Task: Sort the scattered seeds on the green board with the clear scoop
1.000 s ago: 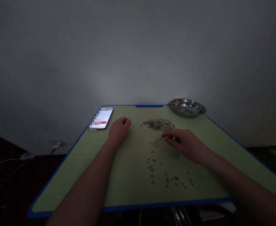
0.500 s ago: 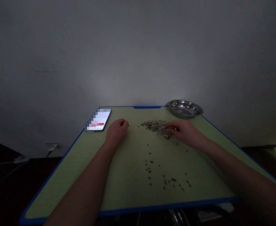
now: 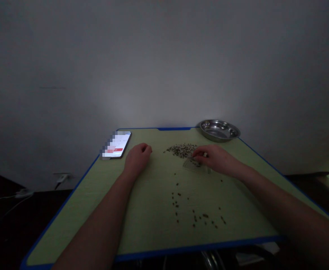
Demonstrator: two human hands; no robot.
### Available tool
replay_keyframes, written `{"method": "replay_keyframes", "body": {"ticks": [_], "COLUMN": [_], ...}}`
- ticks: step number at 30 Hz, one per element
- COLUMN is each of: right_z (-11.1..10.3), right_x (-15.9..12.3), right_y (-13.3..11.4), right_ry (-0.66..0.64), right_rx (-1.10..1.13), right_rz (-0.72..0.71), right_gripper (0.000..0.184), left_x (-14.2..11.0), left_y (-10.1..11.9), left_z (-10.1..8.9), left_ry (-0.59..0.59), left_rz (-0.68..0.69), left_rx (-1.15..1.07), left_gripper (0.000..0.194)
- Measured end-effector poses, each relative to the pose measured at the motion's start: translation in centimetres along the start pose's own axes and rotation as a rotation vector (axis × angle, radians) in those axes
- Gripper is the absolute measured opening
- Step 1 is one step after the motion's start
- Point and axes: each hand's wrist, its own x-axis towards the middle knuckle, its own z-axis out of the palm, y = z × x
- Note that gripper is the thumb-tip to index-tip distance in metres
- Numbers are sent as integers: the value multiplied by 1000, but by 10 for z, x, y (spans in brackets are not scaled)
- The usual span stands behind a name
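Note:
My right hand is closed in a pinch on a thin, clear plastic piece that looks like a protractor or set square. It is held low at the near right side of a heap of small dark pellets. Some pellets show through the plastic, and my fingers hide part of it. To the left of the heap, my left hand rests on the table as a loose fist, apart from the pellets. Nothing shows in its curled fingers.
A shallow steel bowl stands at the table's far right corner. Toward the far left lies a phone with a lit screen. Several loose pellets are scattered across the near part of the green table, which has a blue rim. A wall rises behind.
My right hand has shifted slightly left with the clear plastic piece, whose outline is sharper now. My left hand stays in its place. The whole view has moved a little.

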Motion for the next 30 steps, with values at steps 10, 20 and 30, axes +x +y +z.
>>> {"method": "replay_keyframes", "body": {"ticks": [10, 20, 30], "right_z": [4, 2, -12], "right_x": [31, 39, 26], "right_y": [9, 8, -16], "right_ry": [73, 137, 137], "right_rx": [-134, -176, -45], "right_rz": [6, -29, -95], "right_gripper": [16, 17, 18], "left_x": [1, 1, 0], "left_y": [-1, -3, 0], "left_z": [0, 1, 0], "left_ry": [-1, -6, -5], "left_rz": [-5, 7, -7], "left_rx": [11, 20, 16], "left_gripper": [30, 32, 32]}}
